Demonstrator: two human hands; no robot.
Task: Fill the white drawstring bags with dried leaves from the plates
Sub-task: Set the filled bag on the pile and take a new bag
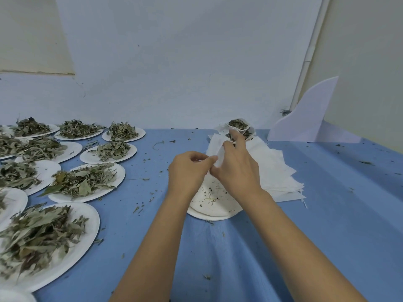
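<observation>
The left hand (188, 171) and right hand (238, 171) pinch one white drawstring bag (216, 147) in their fingers (205, 159), over an emptied plate (218, 205) on the bench (239, 247). The heaped plates (120, 171) lie leftward, nearer the left hand.

1. Left forearm (159, 247): bare, enters at 6 o'clock, runs toward 1 o'clock, wrist straight.
2. Left hand (188, 171): back toward the camera, fingers curled under, thumb and forefinger pressed together at its 3 o'clock side, pinching an edge of the white bag (219, 152).
3. Right forearm (287, 240): bare, enters at 5 o'clock, runs toward 11 o'clock, wrist straight.
4. Right hand (237, 168): back up, just beside the left hand at its 3 o'clock, 2 fingers (236, 135) reaching toward 12 o'clock, the others bent, gripping the same white bag along its 9 o'clock side.
5. Both hands: touching at the pinch point.
</observation>
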